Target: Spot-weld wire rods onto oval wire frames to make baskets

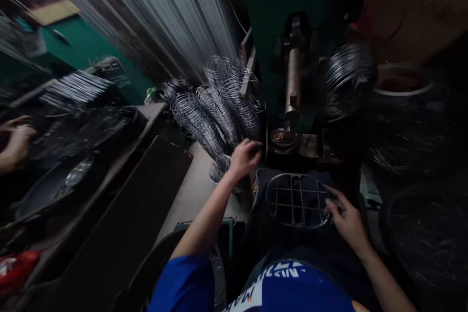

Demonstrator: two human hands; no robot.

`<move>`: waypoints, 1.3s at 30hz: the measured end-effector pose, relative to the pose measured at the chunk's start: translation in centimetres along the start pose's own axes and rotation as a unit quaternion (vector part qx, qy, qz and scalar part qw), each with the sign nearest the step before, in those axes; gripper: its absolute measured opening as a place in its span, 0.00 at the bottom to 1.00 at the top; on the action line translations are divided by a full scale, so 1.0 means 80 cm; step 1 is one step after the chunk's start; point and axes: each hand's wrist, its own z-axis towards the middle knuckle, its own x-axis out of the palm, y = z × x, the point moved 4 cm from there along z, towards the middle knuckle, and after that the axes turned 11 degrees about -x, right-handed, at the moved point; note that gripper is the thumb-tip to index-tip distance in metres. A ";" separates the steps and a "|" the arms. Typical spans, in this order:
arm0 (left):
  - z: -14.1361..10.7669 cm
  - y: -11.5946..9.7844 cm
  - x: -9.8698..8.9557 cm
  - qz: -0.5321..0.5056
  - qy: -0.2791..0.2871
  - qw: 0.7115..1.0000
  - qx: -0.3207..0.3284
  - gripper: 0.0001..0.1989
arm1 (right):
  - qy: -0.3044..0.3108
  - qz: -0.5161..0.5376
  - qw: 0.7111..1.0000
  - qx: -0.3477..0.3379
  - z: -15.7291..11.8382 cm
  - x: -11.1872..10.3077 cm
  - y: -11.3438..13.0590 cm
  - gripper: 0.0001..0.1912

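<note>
An oval wire rack [292, 200] with crossing bars rests over my lap. My right hand [345, 217] is closed on the rack's right end, with dark coverings or dirt on its fingertips. Forward and to the left, my left hand [245, 158] is curled with fingers together beside the stacks of wire racks [215, 117]. Something dark shows at its fingertips, too blurred to name. Just ahead stands a green spot-welding machine [270, 34] with a copper-coloured arm [293, 80] above a small round cup [283, 137].
A coil of wire [345, 83] hangs right of the machine, near a white-rimmed bucket [404, 91]. On the left, a bench [153, 109] holds metal rods [78, 88] and a dark tray [54, 190]. Another person's hand [18, 144] is at the far left, by a red item [18, 270].
</note>
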 end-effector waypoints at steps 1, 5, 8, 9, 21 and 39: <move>0.035 -0.007 -0.018 0.050 -0.062 0.997 -0.004 0.15 | 0.013 0.007 1.000 -0.003 0.000 0.001 -0.001 0.26; 0.169 -0.035 -0.063 0.164 -0.178 0.970 -0.028 0.28 | 0.044 -0.013 0.999 -0.016 -0.003 -0.003 -0.003 0.26; 0.238 -0.043 -0.064 0.198 -0.147 0.965 -0.089 0.32 | 0.037 -0.058 0.998 -0.005 -0.006 -0.009 -0.005 0.26; 0.250 -0.046 -0.061 0.213 -0.138 0.962 -0.099 0.28 | 0.034 -0.066 0.997 0.000 -0.007 -0.011 -0.005 0.27; 0.191 -0.039 -0.088 0.331 -0.142 0.933 0.000 0.19 | -0.027 -0.190 0.978 -0.085 0.024 -0.069 0.018 0.24; -0.179 -0.071 -0.016 -0.162 -0.079 0.980 0.085 0.09 | 0.022 0.172 0.983 0.058 0.041 -0.007 0.102 0.25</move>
